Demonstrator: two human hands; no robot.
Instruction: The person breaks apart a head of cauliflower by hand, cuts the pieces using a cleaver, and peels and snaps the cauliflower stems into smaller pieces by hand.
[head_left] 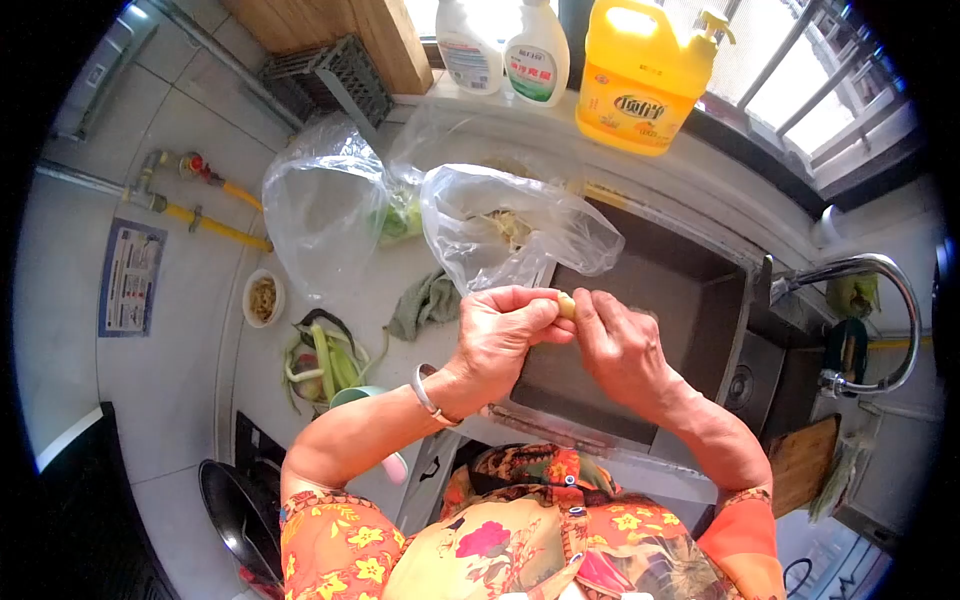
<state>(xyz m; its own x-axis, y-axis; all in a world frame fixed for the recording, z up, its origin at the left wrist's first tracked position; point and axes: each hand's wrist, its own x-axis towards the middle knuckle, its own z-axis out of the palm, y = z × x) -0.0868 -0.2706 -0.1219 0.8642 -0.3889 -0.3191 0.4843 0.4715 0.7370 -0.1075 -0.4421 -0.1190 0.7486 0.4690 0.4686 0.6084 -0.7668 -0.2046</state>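
Observation:
Above the near left part of the sink (690, 300), both my hands meet around a small pale-yellow piece (567, 305), about the size of a garlic clove. My left hand (508, 325), with a silver bangle at the wrist, pinches it between thumb and forefinger. From the other side, the fingers of my right hand (620, 345) close on it too, hiding part of it. Just beyond my hands lies an open clear plastic bag (470, 225) with pale scraps (512, 228) inside, its edge hanging over the sink. A grey-green cloth (424, 305) rests left of my left hand.
At left, green vegetables (335, 358) sit near a small white bowl (263, 298) of brownish bits. Another clear bag (325, 210) stands behind them. A yellow detergent jug (640, 80) and two white bottles (535, 55) line the sill. The faucet (890, 265) curves at right.

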